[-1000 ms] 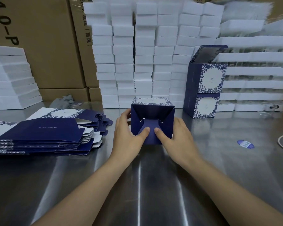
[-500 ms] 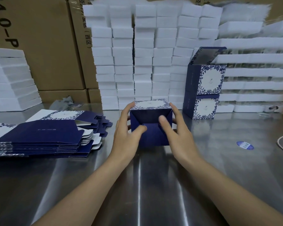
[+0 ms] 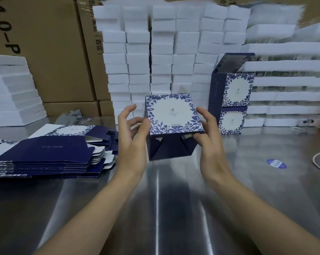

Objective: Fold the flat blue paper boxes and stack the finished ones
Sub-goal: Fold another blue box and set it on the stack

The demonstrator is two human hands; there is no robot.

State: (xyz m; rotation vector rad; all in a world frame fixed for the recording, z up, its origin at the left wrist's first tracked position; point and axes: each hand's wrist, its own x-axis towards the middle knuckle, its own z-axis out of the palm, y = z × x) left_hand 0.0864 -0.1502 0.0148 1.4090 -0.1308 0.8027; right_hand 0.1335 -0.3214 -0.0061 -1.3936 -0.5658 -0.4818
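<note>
The folded box (image 3: pixel 174 115) sits between your hands, tilted so that its white face with the blue leaf border turns up toward you. Its dark navy bottom shows below that face, with the flaps tucked shut. Your right hand (image 3: pixel 210 148) grips the box's right side, fingers curled round the edge. Your left hand (image 3: pixel 131 140) touches the left edge with the thumb alone, and its fingers are spread clear of the box. On your left the flat boxes (image 3: pixel 45 155) lie in a low, slightly fanned pile, mostly navy side up. Further back on your right the finished boxes (image 3: pixel 232 89) stand two high, floral faces toward you, and the upper one's lid flap is raised.
</note>
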